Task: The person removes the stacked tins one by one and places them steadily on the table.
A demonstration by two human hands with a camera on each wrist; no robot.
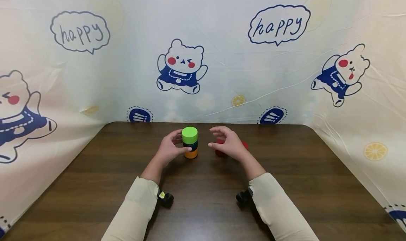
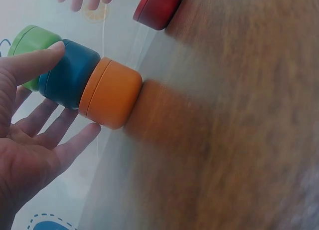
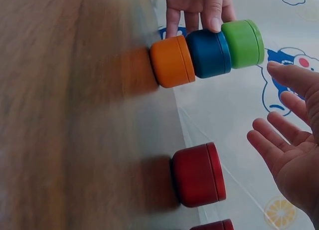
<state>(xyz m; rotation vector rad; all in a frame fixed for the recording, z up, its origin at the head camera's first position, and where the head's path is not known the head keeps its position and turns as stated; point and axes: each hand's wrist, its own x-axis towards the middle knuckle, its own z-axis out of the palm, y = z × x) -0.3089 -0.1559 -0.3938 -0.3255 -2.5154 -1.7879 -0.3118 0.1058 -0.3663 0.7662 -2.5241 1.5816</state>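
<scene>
Toward the far edge of the wooden surface (image 1: pixel 203 184), a little left of midway between its side edges, the left hand (image 1: pixel 168 149) holds an upright stack (image 1: pixel 190 141) around its middle, thumb on the dark-blue canister (image 3: pixel 207 53) and fingers on the other side. Across a gap, on the side toward the surface's right edge, the right hand (image 1: pixel 229 144) is spread wide and holds nothing, thumb parted from the fingers, fingertips pointing at the stack. So the left hand is the nearer, already touching, and the stack's long axis rises straight up from the surface: orange canister (image 1: pixel 191 154) at the base, light-green canister (image 1: pixel 189 135) on top. Farther right, partly hidden by the right hand, a red canister (image 3: pixel 198 175) stands apart from the stack; a second red canister (image 1: pixel 245 144) lies beyond it toward the right edge.
</scene>
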